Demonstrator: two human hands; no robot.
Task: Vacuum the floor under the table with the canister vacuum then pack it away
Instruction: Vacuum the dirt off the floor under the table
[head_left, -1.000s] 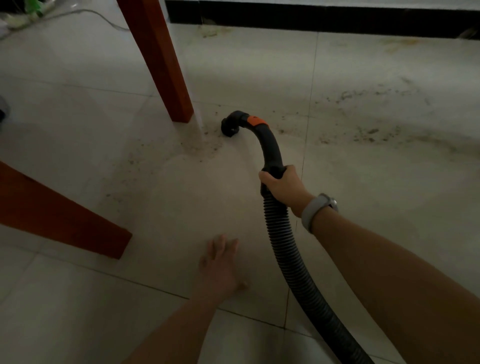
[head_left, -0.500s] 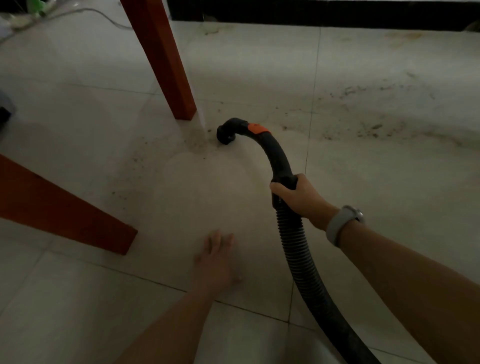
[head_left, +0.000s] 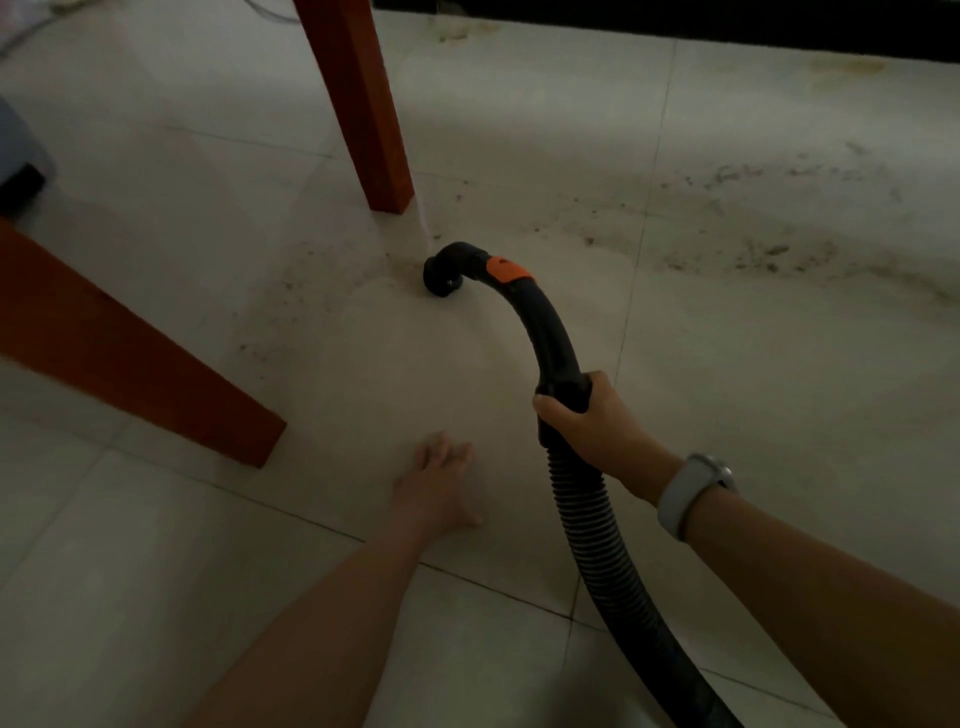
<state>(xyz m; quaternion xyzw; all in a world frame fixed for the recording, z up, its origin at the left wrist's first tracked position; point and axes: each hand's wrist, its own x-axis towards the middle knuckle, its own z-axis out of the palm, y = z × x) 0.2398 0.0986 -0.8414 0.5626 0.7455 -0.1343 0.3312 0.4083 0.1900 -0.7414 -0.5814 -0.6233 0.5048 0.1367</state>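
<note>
My right hand (head_left: 592, 421) grips the black curved handle of the vacuum hose (head_left: 587, 514) where it meets the ribbed tube. The hose's open end (head_left: 441, 273), behind an orange band (head_left: 506, 270), touches the pale tiled floor just in front of a reddish wooden table leg (head_left: 363, 104). My left hand (head_left: 441, 483) rests flat on the floor with fingers spread, left of the hose. Dust and crumbs (head_left: 727, 234) lie scattered on the tiles to the right. The canister itself is out of view.
A second wooden table leg (head_left: 130, 353) slants across the left side. A grey and black object (head_left: 21, 156) sits at the far left edge. A dark skirting strip (head_left: 675, 21) runs along the back. A cable lies at the top left.
The hose end has slid back toward me and a little left, away from the table leg's foot. My right hand drew back with it; my left hand stayed on the floor.
</note>
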